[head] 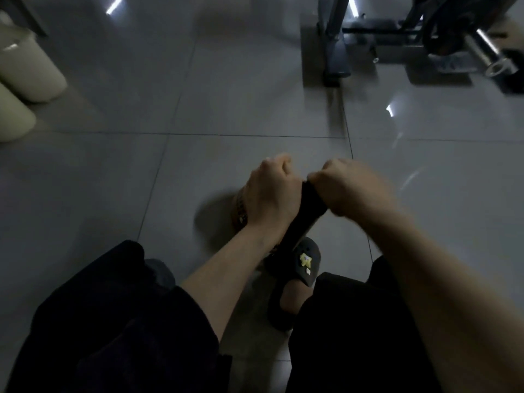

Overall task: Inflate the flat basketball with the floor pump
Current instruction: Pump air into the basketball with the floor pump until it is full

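My left hand (270,194) and my right hand (350,185) sit side by side, each curled in a fist round the handle of the black floor pump (304,214). The pump's dark body runs down from between the fists toward my foot in a dark slipper (297,276). A strip of the brown basketball (240,207) shows on the floor just left of my left wrist; most of it is hidden behind that hand and forearm. The picture is dim and slightly blurred.
Glossy grey floor tiles (226,103) stretch ahead. Two pale cylinders (25,69) stand at the far left. A metal exercise machine frame (411,38) with a chrome bar occupies the upper right. My dark-clothed knees (119,321) fill the bottom of the view.
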